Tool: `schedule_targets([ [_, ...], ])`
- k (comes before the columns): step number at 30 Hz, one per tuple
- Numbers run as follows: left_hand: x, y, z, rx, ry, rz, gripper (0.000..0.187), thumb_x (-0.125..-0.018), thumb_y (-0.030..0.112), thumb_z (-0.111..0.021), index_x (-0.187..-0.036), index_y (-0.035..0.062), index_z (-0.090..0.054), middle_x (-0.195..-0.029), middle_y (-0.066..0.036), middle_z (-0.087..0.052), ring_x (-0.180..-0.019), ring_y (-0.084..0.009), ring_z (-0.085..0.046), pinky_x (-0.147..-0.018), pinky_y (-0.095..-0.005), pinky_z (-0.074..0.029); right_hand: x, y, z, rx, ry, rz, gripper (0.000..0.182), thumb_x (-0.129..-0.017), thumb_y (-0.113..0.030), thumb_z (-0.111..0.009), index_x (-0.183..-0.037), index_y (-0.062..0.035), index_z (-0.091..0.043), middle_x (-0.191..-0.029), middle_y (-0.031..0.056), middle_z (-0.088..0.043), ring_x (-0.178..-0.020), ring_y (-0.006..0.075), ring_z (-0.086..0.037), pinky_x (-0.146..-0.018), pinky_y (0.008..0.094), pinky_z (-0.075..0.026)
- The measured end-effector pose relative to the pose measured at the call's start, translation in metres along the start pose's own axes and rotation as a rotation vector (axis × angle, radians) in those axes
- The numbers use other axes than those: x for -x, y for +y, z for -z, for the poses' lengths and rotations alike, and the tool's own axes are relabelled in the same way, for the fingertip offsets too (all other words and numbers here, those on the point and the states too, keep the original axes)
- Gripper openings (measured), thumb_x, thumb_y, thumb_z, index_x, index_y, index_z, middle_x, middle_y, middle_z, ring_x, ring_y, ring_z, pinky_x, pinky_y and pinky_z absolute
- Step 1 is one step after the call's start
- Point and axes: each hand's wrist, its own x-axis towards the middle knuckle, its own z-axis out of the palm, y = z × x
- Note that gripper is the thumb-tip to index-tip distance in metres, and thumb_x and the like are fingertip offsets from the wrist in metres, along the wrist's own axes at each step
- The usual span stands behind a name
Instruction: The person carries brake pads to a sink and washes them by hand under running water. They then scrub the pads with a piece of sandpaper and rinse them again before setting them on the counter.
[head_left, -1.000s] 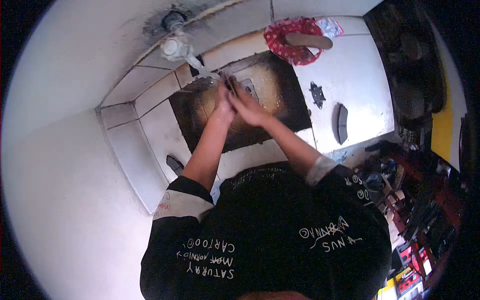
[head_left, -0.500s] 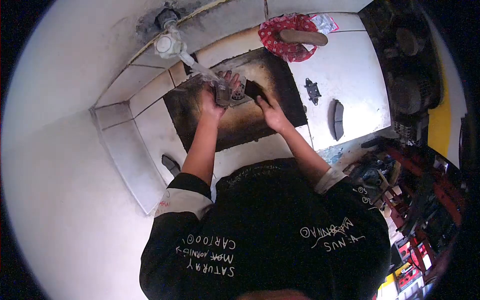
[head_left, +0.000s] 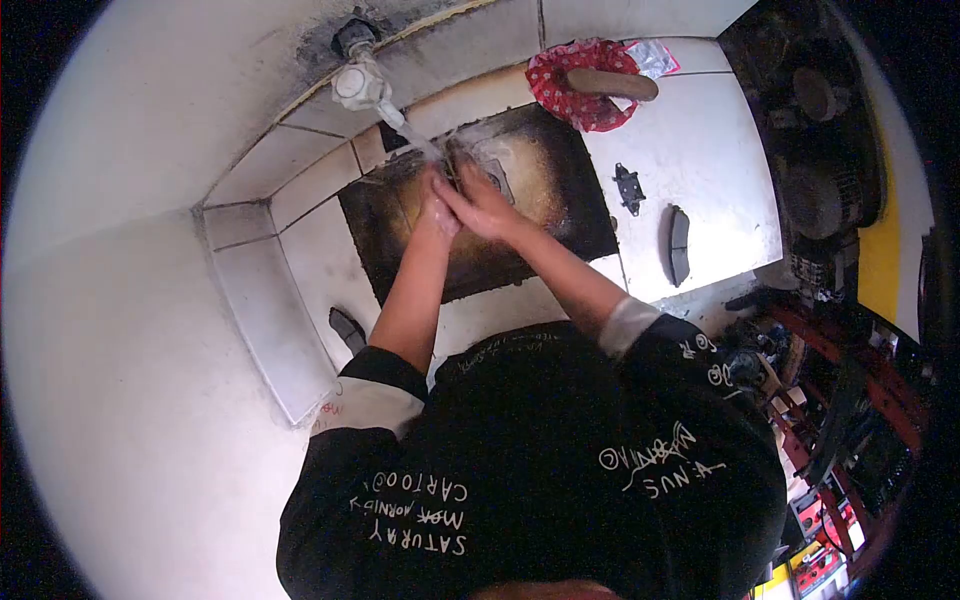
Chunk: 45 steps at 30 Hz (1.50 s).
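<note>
Under the running water of the white tap (head_left: 356, 87), my two hands are pressed together above the dark, stained sink (head_left: 540, 190). My left hand (head_left: 437, 207) is on the near left side of the stream, its fingers mostly covered. Against it lies my right hand (head_left: 483, 205), fingers stretched toward the tap and closed in on the left. A dark sliver shows between them, but what they hold is hidden. Splashing water blurs the fingertips. A light metal drain plate (head_left: 494, 178) lies partly visible behind the right hand.
On the white tiled counter (head_left: 720, 150) to the right are a red patterned bag (head_left: 560, 85) under a brown-handled brush (head_left: 613, 85), a small black bracket (head_left: 628, 188) and a brake pad (head_left: 679, 246). Another dark pad (head_left: 347, 329) lies at left. Dark shelves stand far right.
My right hand has moved left to meet my left hand under the water. The dark flat piece it held and the grey object in my left hand are now hidden from sight.
</note>
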Motion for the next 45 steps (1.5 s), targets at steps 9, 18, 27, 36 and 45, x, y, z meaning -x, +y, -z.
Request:
schedule_targets([
  [9, 0.006, 0.019, -0.031, -0.057, 0.263, -0.115, 0.049, -0.097, 0.046, -0.031, -0.120, 0.0082, -0.053, -0.114, -0.011, -0.059, -0.104, -0.0292, -0.055, -0.092, -0.0465, -0.044, -0.007, -0.016, 0.002, -0.159, -0.178, -0.241, 0.081, -0.095, -0.056, -0.025, -0.143, 0.0090, -0.016, -0.149, 0.0301, -0.015, -0.141, 0.0413, -0.006, -0.116, 0.0398, -0.005],
  [18, 0.006, 0.013, -0.035, -0.189, 0.315, 0.024, 0.050, -0.093, 0.047, -0.041, -0.115, 0.0045, -0.052, -0.112, -0.013, -0.058, -0.098, -0.0283, -0.056, -0.088, -0.0444, -0.046, -0.026, 0.002, 0.012, -0.318, -0.189, -0.281, 0.077, -0.095, -0.058, -0.019, -0.145, 0.0003, -0.019, -0.150, 0.0263, -0.016, -0.141, 0.0394, -0.011, -0.115, 0.0407, -0.009],
  [27, 0.006, 0.025, -0.030, -0.216, 0.304, -0.094, 0.052, -0.096, 0.048, -0.031, -0.124, 0.0062, -0.046, -0.115, -0.015, -0.056, -0.102, -0.0329, -0.056, -0.090, -0.0507, -0.048, -0.024, -0.016, 0.003, -0.366, -0.135, -0.280, 0.074, -0.095, -0.057, -0.026, -0.141, 0.0006, -0.030, -0.143, 0.0276, -0.033, -0.136, 0.0376, -0.028, -0.114, 0.0404, -0.015],
  [36, 0.020, 0.035, -0.037, -0.124, 0.249, 0.053, 0.060, -0.092, 0.058, -0.032, -0.126, 0.0095, -0.044, -0.121, -0.013, -0.051, -0.099, -0.0341, -0.055, -0.085, -0.0509, -0.048, -0.023, -0.026, 0.003, -0.321, -0.198, -0.266, 0.075, -0.095, -0.056, -0.022, -0.138, 0.0049, -0.033, -0.144, 0.0259, -0.032, -0.138, 0.0353, -0.022, -0.114, 0.0365, -0.013],
  [45, 0.034, 0.042, -0.057, -0.102, 0.283, -0.006, 0.057, -0.094, 0.057, -0.031, -0.126, 0.0120, -0.045, -0.121, -0.010, -0.051, -0.098, -0.0318, -0.054, -0.089, -0.0515, -0.046, -0.028, -0.016, -0.009, -0.310, -0.187, -0.293, 0.079, -0.094, -0.059, -0.021, -0.136, 0.0063, -0.036, -0.144, 0.0282, -0.030, -0.135, 0.0378, -0.030, -0.112, 0.0389, -0.020],
])
